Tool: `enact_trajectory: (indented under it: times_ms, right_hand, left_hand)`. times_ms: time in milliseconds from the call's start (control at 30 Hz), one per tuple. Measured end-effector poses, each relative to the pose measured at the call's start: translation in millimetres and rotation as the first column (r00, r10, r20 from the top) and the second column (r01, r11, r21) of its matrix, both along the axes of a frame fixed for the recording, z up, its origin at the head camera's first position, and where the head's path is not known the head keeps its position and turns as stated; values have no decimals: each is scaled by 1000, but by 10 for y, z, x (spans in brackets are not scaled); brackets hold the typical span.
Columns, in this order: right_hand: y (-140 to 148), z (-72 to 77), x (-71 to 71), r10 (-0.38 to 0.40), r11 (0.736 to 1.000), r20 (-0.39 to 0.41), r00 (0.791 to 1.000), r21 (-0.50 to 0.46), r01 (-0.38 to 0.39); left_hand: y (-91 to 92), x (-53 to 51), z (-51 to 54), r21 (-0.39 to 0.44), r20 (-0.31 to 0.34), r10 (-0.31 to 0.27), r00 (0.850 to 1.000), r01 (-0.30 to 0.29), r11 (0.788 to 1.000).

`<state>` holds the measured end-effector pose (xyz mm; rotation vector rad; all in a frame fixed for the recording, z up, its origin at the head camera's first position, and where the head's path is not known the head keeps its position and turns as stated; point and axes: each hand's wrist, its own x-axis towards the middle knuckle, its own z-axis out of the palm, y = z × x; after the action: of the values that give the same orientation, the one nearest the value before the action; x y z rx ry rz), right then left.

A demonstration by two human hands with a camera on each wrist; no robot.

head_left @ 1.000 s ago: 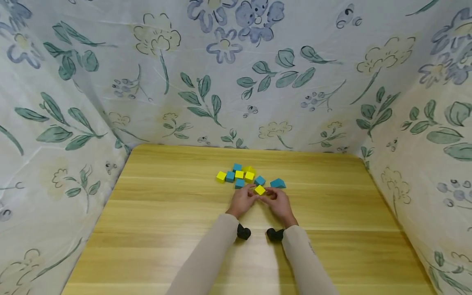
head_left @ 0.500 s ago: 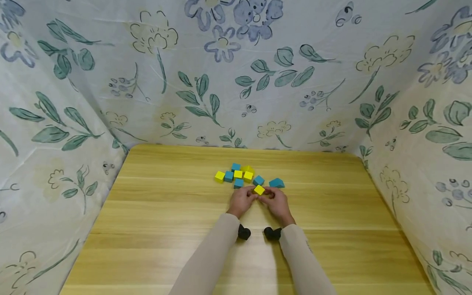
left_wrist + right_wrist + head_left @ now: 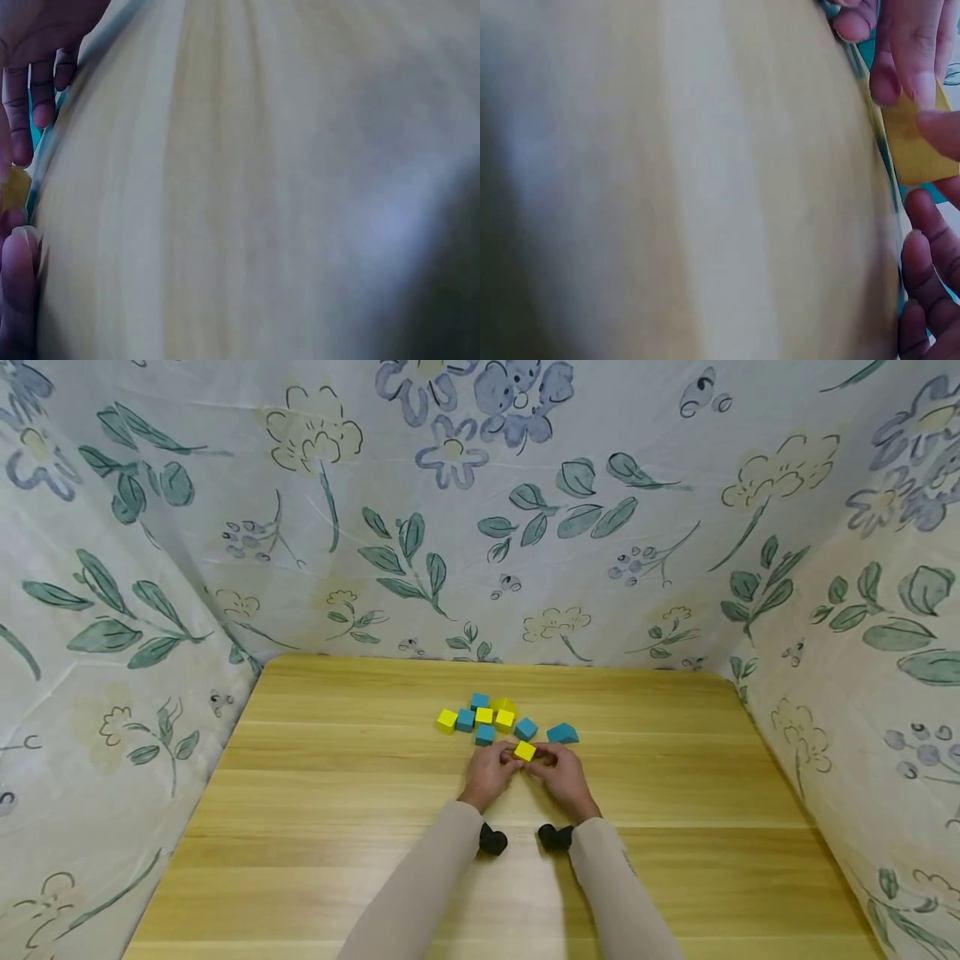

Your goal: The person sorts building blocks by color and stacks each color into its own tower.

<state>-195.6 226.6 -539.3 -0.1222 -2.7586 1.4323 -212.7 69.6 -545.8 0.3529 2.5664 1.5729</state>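
Observation:
Both hands meet at a small yellow block (image 3: 525, 751), held just in front of the group of blocks. The left hand (image 3: 488, 773) pinches it from the left, and the right hand (image 3: 562, 776) pinches it from the right. In the right wrist view, fingertips press on the flat face of the yellow block (image 3: 913, 146). Only a corner of the yellow block (image 3: 16, 189) shows at the edge of the left wrist view, with fingers around it. Close beyond the hands lie a blue cube (image 3: 526, 729) and another blue block (image 3: 484, 735).
Several yellow and blue blocks sit close together behind the hands, among them a yellow cube (image 3: 447, 720) at the left end. A blue wedge-like block (image 3: 563, 732) lies apart at the right. Floral cloth (image 3: 480, 552) rises behind the wooden table (image 3: 337, 827).
The hands have drawn the yellow block very slightly nearer to the person and turned it a little. The other blocks stay in place; the head view has shifted slightly.

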Motion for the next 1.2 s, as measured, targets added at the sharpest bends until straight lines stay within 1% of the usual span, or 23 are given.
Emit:
enact_trajectory:
  times_ms: [100,167,233,333,433,500,600,700,833,967,1067,1200]
  right_hand:
    - [-22,19,22,25,999,7,1000,-24,-25]
    - [-44,30,43,50,998,7,999,-25,-49]
    - [-77,48,74,72,997,9,997,-32,-71]
    - [-144,71,131,115,993,-16,993,-16,-116]
    - [-236,109,195,157,987,-36,987,-11,-158]
    - [-304,122,232,197,980,-49,979,-1,-197]
    - [-415,135,277,254,967,-46,966,1,-254]
    - [-531,132,309,305,952,-41,952,-7,-305]
    - [-682,104,343,366,930,-43,930,-14,-367]
    - [-837,69,362,413,910,-52,909,-24,-414]
    - [-954,56,363,427,903,-37,904,-37,-428]
    - [-1097,43,348,432,901,-18,902,-37,-432]
  left_hand:
    - [-58,39,-18,56,11,-14,1000,13,998]
    - [-117,69,-32,61,3,-23,1000,22,998]
    - [-194,101,-38,54,-18,-31,999,32,998]
    - [-332,138,-56,19,-73,-46,996,47,999]
    - [-490,166,-79,-12,-106,-73,992,72,997]
    - [-603,189,-83,-37,-117,-99,988,96,995]
    - [-781,237,-64,-73,-123,-141,982,132,989]
    - [-953,294,-40,-110,-130,-166,978,152,982]
    - [-1154,369,-32,-144,-136,-167,977,147,979]
    - [-1334,431,-22,-133,-122,-150,981,134,982]
    - [-1449,455,-23,-126,-114,-129,985,114,985]
    - [-1581,458,-39,-165,-116,-101,988,81,983]
